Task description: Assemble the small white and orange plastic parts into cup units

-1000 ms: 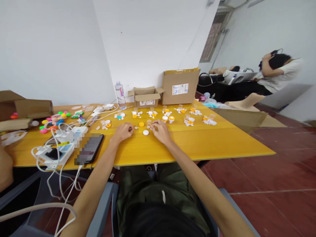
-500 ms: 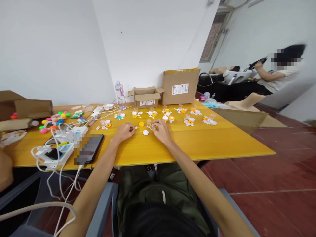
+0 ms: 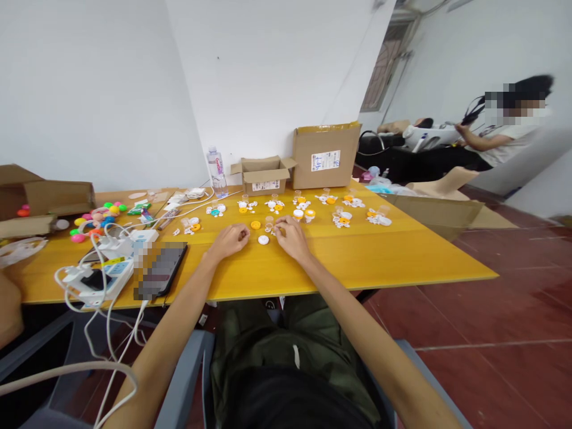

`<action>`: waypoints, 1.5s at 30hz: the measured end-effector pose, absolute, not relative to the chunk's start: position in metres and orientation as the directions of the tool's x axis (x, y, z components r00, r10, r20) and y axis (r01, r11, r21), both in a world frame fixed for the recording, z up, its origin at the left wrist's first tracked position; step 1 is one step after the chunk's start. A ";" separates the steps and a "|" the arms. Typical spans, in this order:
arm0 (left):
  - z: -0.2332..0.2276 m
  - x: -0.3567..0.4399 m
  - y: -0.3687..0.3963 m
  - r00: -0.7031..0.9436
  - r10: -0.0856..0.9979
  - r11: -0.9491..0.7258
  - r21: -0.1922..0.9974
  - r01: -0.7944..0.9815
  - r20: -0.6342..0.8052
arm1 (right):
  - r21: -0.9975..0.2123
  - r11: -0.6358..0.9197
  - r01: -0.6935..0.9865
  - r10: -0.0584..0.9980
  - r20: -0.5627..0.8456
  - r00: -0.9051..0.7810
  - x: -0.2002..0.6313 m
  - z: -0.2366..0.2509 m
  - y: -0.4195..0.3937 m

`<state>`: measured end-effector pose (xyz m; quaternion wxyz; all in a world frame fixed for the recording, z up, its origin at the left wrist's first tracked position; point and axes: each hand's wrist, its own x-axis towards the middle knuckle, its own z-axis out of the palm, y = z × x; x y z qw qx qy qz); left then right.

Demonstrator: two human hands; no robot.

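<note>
Here both hands rest on the yellow worktop (image 3: 379, 250), close together near its middle. The left hand (image 3: 230, 239) lies with its fingers curled loosely inward, knuckles up; whether anything sits inside the curl cannot be told. The right hand (image 3: 290, 235) has its fingertips pinched together on a very small white piece (image 3: 273, 230) (too tiny to make out its shape), just beside a little clear cup (image 3: 269, 221). Between the two hands lies a white round cap (image 3: 263, 240), flat on the worktop and touching neither hand. A yellow round cap (image 3: 255, 225) sits just beyond it, a little farther from the person.

Farther back, a row of small clusters of white and orange parts (image 3: 308, 208) runs from left to right across the worktop. Behind them stand a small open cardboard box (image 3: 264, 176), a larger cardboard box (image 3: 326, 155) to its right, and a water bottle (image 3: 216, 171) to its left. On the near left lie a dark phone (image 3: 163, 269) and a white power strip with tangled cables (image 3: 105, 271); coloured balls (image 3: 96, 217) are scattered on the far left. Another person (image 3: 504, 134) sits well apart at the far right of the room.
</note>
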<state>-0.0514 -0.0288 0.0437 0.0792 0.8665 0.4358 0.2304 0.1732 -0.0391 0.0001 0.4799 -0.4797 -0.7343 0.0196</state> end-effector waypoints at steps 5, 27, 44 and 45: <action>0.044 -0.050 -0.031 0.534 0.793 -0.608 0.328 0.723 0.291 | -0.486 0.528 0.697 0.734 0.673 -0.086 0.172 0.002 -0.041; 0.039 -0.049 -0.030 0.625 0.721 -0.693 0.300 0.656 0.299 | -0.427 0.492 0.759 0.741 0.662 -0.108 0.167 0.010 -0.048; 0.033 -0.041 -0.032 0.632 0.661 -0.750 0.318 0.580 0.405 | -0.325 0.570 0.755 0.765 0.545 -0.344 0.163 0.016 -0.061; 0.033 -0.041 -0.032 0.633 0.657 -0.753 0.319 0.576 0.409 | -0.322 0.565 0.760 0.772 0.531 -0.350 0.163 0.017 -0.061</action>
